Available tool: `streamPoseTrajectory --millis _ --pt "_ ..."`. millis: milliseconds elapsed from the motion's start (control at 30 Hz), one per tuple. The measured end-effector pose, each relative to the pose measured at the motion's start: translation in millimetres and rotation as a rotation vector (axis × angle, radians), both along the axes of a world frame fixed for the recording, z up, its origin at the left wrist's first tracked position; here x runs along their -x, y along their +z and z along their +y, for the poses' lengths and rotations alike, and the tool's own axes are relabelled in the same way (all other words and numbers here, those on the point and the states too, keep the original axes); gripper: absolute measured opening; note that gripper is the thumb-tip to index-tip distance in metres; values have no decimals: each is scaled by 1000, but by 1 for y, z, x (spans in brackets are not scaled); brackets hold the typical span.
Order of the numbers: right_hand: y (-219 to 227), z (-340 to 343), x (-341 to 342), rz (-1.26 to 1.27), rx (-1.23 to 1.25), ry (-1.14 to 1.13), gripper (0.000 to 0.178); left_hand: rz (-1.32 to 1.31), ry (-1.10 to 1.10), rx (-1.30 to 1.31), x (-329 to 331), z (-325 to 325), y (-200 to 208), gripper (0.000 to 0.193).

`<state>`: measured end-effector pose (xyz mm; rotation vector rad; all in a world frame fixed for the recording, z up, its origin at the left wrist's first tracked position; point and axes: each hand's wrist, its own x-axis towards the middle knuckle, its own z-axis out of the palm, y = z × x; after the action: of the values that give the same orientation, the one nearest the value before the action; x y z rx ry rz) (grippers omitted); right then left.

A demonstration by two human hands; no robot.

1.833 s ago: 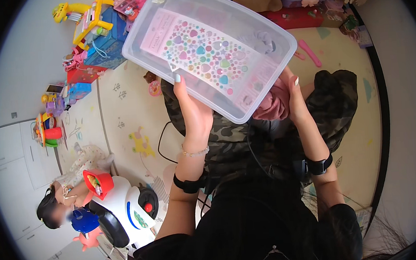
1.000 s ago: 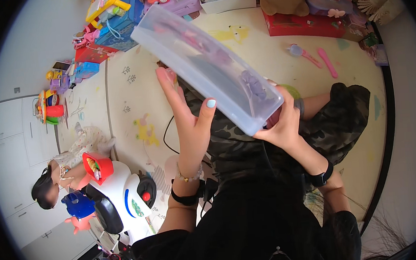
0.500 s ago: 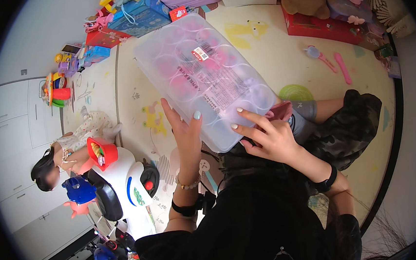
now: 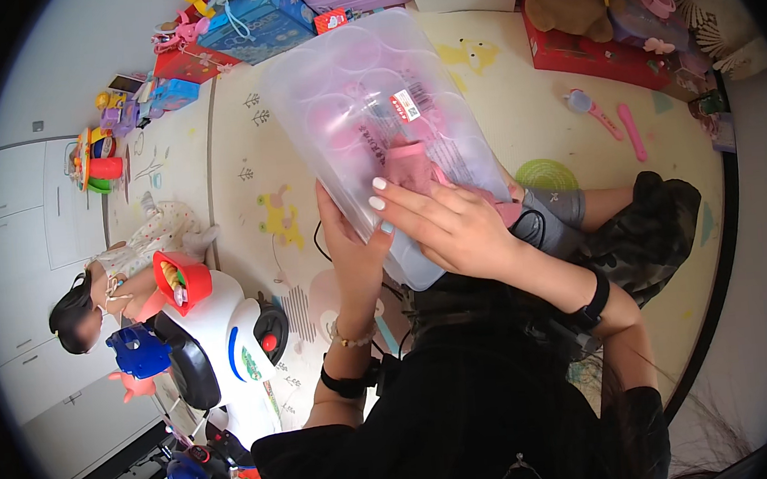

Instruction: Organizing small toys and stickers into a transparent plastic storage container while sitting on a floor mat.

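Observation:
A translucent plastic storage box (image 4: 298, 75) with round moulded rings, printed text and a red-and-white label lies tilted in front of me. Pink shapes show faintly through it. My left hand (image 4: 355, 255) grips its near left edge, thumb over the top face and fingers along the side. Across the upper face lies my right hand (image 4: 459, 229), fingers together, pressing a pink cloth (image 4: 408, 167) against the plastic. More of that cloth shows at the wrist side of the hand; its underside is hidden.
A child (image 4: 146, 258) sits at the left behind a white ride-on toy (image 4: 220, 333) carrying a red bucket (image 4: 184, 282). Toy boxes and a brown teddy bear (image 4: 567, 0) line the far edge of the patterned mat (image 4: 241, 143). Two pink toys (image 4: 632, 134) lie at the right.
My right hand has moved left and forward over the box, bringing the pink cloth onto its upper face. The box has shifted slightly right, and my left hand still holds its edge.

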<state>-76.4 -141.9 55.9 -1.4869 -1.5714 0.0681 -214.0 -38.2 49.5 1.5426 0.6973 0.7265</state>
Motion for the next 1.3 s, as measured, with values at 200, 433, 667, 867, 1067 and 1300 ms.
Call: streamPoseTrajectory --millis 200,433,667,867,1067,1300 --pt "40 69 -17 -159 -250 -161 54 44 -106 -196 -3 -3 -5 99" --pt "25 100 -81 1 -244 -326 42 1 -34 -64 -4 -7 0 96" --pt "-22 65 -55 -46 -93 -247 49 -37 4 32 0 0 -13 89" --pt "-13 23 -5 5 -81 4 56 129 60 -137 3 1 -23 74" --pt "-30 -10 30 -52 -148 157 52 68 77 -28 -4 7 -19 63" --pt "-50 -34 9 -278 -153 344 35 -14 39 230 -16 21 -13 57"
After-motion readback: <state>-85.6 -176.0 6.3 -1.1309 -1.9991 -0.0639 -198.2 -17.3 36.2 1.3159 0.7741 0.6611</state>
